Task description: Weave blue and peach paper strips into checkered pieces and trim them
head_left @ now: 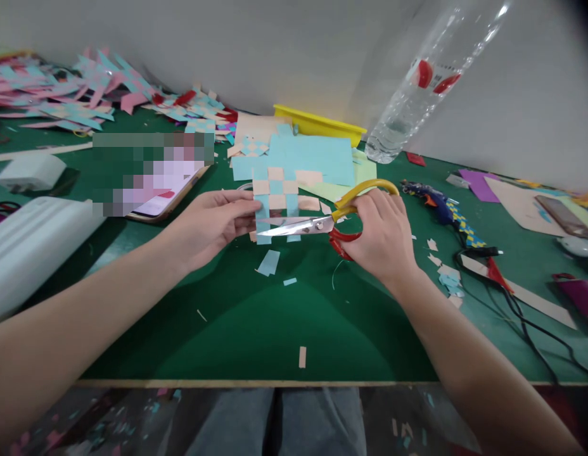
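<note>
Between the fingers and thumb of my left hand [218, 221] is the left edge of a woven paper piece [276, 187], made of light blue and peach strips. My right hand [382, 231] grips scissors [322, 224] with one yellow and one red handle loop. Their blades point left and lie across the lower part of the weave, slightly apart. Loose strip ends stick out at the weave's right and bottom. Just below it, a light blue paper scrap [268, 262] rests on the green table [256, 329].
Behind the weave lie light blue sheets [313, 155] and a yellow tray [320, 123]. A clear plastic bottle [417, 88] leans at the back right. At left are a phone [173, 190], a white charger [31, 171] and heaped paper strips [70, 95]. Black cables [522, 316] run at right.
</note>
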`<state>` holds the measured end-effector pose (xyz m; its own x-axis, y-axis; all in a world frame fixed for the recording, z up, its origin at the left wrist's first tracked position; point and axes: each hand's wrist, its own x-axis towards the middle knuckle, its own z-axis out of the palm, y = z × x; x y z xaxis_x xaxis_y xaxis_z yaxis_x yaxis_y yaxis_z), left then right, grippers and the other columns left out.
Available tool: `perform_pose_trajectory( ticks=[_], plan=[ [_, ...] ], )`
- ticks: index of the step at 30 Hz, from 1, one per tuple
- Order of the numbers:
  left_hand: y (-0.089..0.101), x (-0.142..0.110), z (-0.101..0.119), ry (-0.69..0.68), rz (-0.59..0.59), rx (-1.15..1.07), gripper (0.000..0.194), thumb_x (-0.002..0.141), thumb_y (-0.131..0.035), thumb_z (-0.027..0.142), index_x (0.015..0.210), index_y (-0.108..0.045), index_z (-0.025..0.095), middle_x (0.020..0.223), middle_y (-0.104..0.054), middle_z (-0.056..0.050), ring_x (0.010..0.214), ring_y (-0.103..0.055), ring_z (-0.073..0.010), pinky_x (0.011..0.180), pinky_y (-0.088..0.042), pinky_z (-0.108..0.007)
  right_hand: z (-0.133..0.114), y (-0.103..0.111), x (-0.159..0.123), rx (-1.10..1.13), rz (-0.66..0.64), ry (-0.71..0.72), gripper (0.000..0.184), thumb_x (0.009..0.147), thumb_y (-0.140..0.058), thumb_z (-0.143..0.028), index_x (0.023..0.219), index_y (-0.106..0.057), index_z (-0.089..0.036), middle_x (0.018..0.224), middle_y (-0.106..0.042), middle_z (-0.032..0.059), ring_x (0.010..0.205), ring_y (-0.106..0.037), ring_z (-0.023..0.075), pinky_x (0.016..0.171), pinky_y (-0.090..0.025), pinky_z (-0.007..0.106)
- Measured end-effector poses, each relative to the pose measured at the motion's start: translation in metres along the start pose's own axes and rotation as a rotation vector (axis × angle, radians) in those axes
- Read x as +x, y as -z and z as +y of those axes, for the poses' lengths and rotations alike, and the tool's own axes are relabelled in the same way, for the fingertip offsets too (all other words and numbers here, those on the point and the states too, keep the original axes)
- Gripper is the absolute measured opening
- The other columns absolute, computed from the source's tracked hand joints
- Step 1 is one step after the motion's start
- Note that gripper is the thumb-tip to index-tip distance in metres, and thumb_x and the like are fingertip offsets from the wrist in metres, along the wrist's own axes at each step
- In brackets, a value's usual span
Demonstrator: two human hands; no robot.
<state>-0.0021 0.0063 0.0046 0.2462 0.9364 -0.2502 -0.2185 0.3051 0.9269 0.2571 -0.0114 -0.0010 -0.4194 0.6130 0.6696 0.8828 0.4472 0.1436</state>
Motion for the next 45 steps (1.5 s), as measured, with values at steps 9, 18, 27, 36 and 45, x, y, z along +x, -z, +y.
perform_pose_trajectory(
  ticks=[9, 18, 27, 36, 45],
  plan=[
    [0.006, 0.005, -0.004, -0.059, -0.053, 0.083, 0.004, 0.078, -0.069, 0.022, 0.079, -0.068, 0.018, 0.083, -0.071, -0.004, 0.090, -0.068, -0.0217, 0.073, -0.053, -0.029, -0.001, 0.002, -0.003, -0.006, 0.022, -0.007, 0.015, 0.083, -0.053, -0.032, 0.082, -0.057, -0.017, 0.072, -0.062, 0.0044, 0.065, -0.056, 0.0169, 0.056, -0.042, 0.029],
    [0.009, 0.007, -0.006, -0.064, 0.029, 0.081, 0.007, 0.077, -0.071, 0.023, 0.082, -0.071, 0.018, 0.092, -0.072, -0.006, 0.095, -0.066, -0.0234, 0.086, -0.052, -0.035, -0.005, 0.006, 0.000, 0.077, -0.201, -0.048, 0.040, 0.076, -0.058, -0.049, 0.099, -0.050, -0.017, 0.091, -0.057, 0.0092, 0.088, -0.053, 0.0261, 0.079, -0.040, 0.041],
    [0.001, 0.004, -0.005, -0.044, 0.028, 0.025, 0.003, 0.078, -0.069, 0.019, 0.078, -0.071, 0.017, 0.090, -0.072, -0.004, 0.088, -0.067, -0.0199, 0.076, -0.053, -0.029, -0.006, -0.002, -0.002, -0.022, -0.096, -0.103, 0.050, 0.079, -0.053, -0.058, 0.107, -0.047, -0.017, 0.095, -0.052, 0.0123, 0.090, -0.049, 0.0298, 0.078, -0.038, 0.045],
    [-0.004, -0.004, -0.005, 0.036, -0.054, -0.029, 0.004, 0.077, -0.073, 0.020, 0.078, -0.072, 0.015, 0.087, -0.069, -0.002, 0.080, -0.062, -0.0144, 0.070, -0.050, -0.024, -0.010, 0.000, -0.002, -0.042, -0.056, -0.080, 0.045, 0.078, -0.056, -0.049, 0.108, -0.046, -0.017, 0.097, -0.052, 0.0141, 0.088, -0.050, 0.0311, 0.076, -0.040, 0.047],
    [-0.006, -0.006, -0.004, 0.065, -0.121, -0.166, 0.002, 0.078, -0.070, 0.015, 0.077, -0.070, 0.016, 0.080, -0.069, 0.001, 0.080, -0.065, -0.0128, 0.073, -0.051, -0.024, -0.008, -0.001, -0.004, -0.049, -0.063, -0.092, 0.042, 0.078, -0.055, -0.043, 0.108, -0.046, -0.016, 0.096, -0.051, 0.0143, 0.090, -0.049, 0.0316, 0.077, -0.039, 0.047]
  ],
)
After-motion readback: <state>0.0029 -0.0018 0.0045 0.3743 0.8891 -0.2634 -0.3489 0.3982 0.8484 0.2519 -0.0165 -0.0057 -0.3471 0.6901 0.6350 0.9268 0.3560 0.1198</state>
